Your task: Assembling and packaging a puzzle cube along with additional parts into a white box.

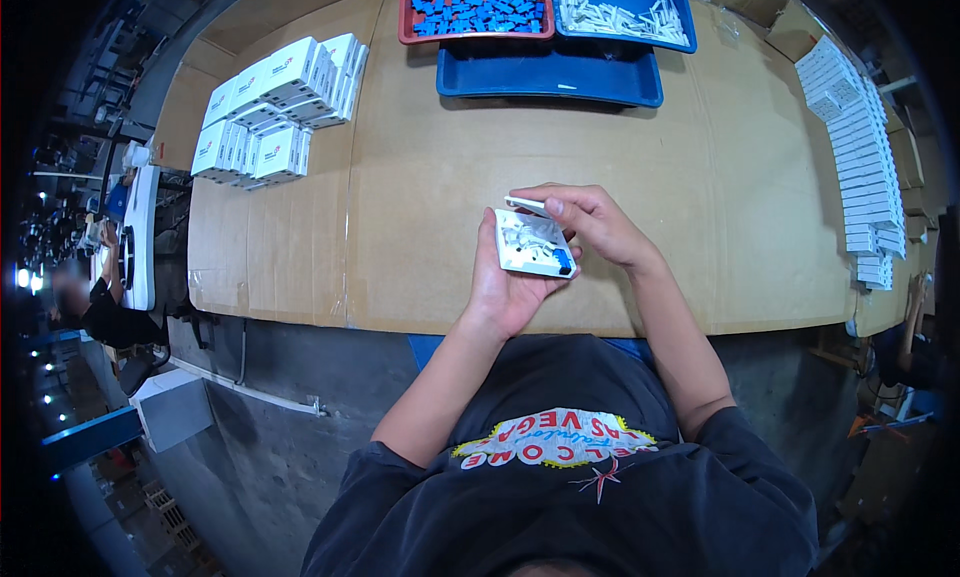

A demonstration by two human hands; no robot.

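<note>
A small white box (pixel 533 271) lies tilted in my left hand (pixel 503 295), whose fingers and thumb close around its sides. Inside it are small white pieces, with a blue part (pixel 564 261) at the lower right corner. At the box's far edge stands its raised white lid (pixel 524 205), seen almost edge-on. My right hand (pixel 603 224) has the lid between its thumb and outstretched fingers; whether the lid is joined to the box is hidden.
Stacked white boxes (pixel 280 107) stand at the cardboard-covered table's (pixel 420 227) left, with tall white stacks (pixel 862 177) at its right edge. At the back are a red tray (pixel 475 37) of blue parts, a blue tray (pixel 630 40) of white sticks, and another blue tray (pixel 545 77).
</note>
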